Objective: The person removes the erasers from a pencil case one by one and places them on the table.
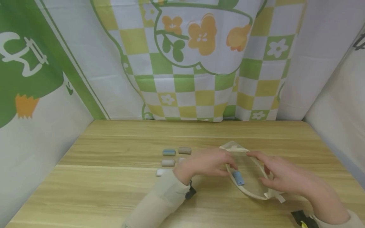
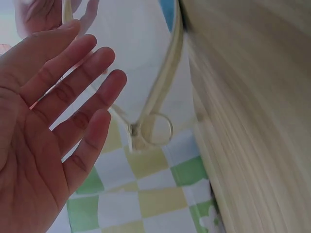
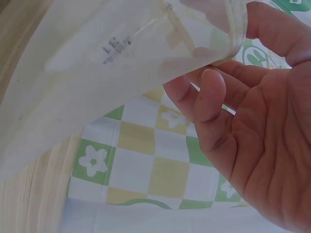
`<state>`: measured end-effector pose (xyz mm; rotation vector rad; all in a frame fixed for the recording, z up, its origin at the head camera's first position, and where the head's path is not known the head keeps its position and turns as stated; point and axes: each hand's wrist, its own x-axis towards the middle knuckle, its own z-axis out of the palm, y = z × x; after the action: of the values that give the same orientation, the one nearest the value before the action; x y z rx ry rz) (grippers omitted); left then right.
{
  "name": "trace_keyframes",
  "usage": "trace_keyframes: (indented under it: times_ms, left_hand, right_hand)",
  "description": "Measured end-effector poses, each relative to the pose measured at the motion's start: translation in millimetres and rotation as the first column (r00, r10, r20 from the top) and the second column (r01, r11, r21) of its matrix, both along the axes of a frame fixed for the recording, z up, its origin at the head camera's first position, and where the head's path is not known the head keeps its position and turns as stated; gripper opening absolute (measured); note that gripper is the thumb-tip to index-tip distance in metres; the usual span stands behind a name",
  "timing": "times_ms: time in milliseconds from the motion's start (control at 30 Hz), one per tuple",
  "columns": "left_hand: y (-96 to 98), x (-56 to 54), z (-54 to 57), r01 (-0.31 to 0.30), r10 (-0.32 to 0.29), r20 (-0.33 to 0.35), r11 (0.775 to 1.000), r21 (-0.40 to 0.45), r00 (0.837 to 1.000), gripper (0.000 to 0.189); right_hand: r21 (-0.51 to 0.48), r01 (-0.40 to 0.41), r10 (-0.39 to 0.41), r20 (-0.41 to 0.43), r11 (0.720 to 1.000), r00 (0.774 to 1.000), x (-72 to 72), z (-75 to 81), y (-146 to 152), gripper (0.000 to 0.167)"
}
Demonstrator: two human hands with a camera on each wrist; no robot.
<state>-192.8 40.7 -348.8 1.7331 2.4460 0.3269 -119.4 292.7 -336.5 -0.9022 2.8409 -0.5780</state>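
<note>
A translucent zipper pouch (image 1: 251, 172) with a cream zipper edge stands with its mouth wide apart. My right hand (image 1: 288, 177) holds the pouch's right side, the rim between thumb and fingers; some fingertips are hidden behind the film in the right wrist view. A small blue roll (image 1: 239, 178) lies just within the mouth, by the left rim. My left hand (image 1: 209, 163) is beside that rim, its fingers loosely extended and holding nothing in the left wrist view. A round pull ring (image 2: 157, 129) hangs at one end of the zipper.
Left of the pouch, small rolls lie in rows on the wooden table (image 1: 99, 183): a blue-green striped roll (image 1: 169, 152), a brown roll (image 1: 184, 150), a grey roll (image 1: 168, 162) and a white roll (image 1: 163, 172). My left forearm partly covers them. A checkered curtain (image 1: 185, 82) hangs behind.
</note>
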Motion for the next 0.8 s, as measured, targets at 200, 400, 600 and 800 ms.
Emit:
trace_keyframes:
  times_ms: [200,400,600,800]
  left_hand:
    - [16.0,-0.6,-4.3,0.004,0.0,0.083,0.999,-0.053,0.997,0.03]
    - [25.9,-0.3,-5.5,0.034,-0.026,0.095,0.996,-0.081,0.995,0.03]
    - [37.9,-1.0,-9.7,0.088,-0.076,0.096,0.989,-0.118,0.992,0.03]
    - [43.8,-2.1,-12.6,0.071,-0.059,0.081,0.984,-0.161,0.995,0.03]
  right_hand:
    - [-0.014,-0.008,0.008,0.004,1.0,1.0,0.5,-0.1,0,0.073]
    - [-0.017,-0.008,0.009,0.01,1.0,1.0,0.9,0.0,0,0.072]
    - [-0.017,-0.005,0.005,0.023,1.0,1.0,0.6,-0.3,0,0.072]
    - [-0.022,-0.004,0.005,0.027,1.0,1.0,-0.4,-0.1,2,0.073]
